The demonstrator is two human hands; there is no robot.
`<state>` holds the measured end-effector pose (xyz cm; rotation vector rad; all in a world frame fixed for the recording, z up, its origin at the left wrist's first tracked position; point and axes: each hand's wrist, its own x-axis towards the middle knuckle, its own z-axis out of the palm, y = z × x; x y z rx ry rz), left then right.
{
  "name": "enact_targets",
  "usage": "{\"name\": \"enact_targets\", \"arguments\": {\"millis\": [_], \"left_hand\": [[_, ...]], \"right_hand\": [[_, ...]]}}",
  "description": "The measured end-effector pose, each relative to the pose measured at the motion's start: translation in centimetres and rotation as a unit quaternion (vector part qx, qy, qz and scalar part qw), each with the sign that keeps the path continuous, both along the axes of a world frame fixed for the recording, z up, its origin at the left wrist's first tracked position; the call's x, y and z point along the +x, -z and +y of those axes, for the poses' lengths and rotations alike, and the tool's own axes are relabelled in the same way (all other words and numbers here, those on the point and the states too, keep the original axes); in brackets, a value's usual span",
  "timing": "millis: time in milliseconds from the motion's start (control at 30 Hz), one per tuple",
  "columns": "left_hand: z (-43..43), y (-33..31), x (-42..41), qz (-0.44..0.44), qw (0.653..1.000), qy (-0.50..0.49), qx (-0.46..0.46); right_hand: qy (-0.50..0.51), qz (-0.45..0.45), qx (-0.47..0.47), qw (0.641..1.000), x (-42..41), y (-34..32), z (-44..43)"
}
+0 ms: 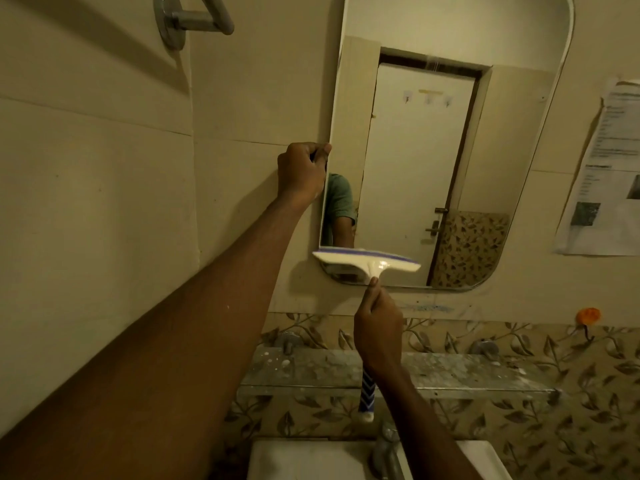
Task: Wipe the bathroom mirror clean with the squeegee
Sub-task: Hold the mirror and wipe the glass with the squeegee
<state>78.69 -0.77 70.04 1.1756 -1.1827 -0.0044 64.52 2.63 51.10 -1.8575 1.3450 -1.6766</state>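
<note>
1. The mirror (433, 150) was gripped at its left edge by the closed fingers (320, 148) of the left hand (301, 171), seemingly to steady it.
2. The squeegee (365, 263) was held by its handle in the right hand (379, 332), fingers wrapped tight.
3. Its blade was set across the mirror's lower left corner, probably at a stroke's end.
4. The glass shelf (450, 372) lay below.

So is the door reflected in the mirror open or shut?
Shut: the door in the mirror fills its dark frame, no gap showing.
</note>
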Motion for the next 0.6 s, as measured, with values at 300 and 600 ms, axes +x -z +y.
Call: {"name": "enact_targets", "arguments": {"millis": [300, 600], "left_hand": [[0.3, 0.1, -0.3, 0.009, 1.000, -0.005, 0.009], [0.9, 0.2, -0.7, 0.002, 1.000, -0.026, 0.005]], "right_hand": [[0.013, -0.009, 0.019, 1.000, 0.0, 2.3, 0.2], [0.013, 0.018, 0.074, 0.997, -2.9, 4.8, 1.1]]}}
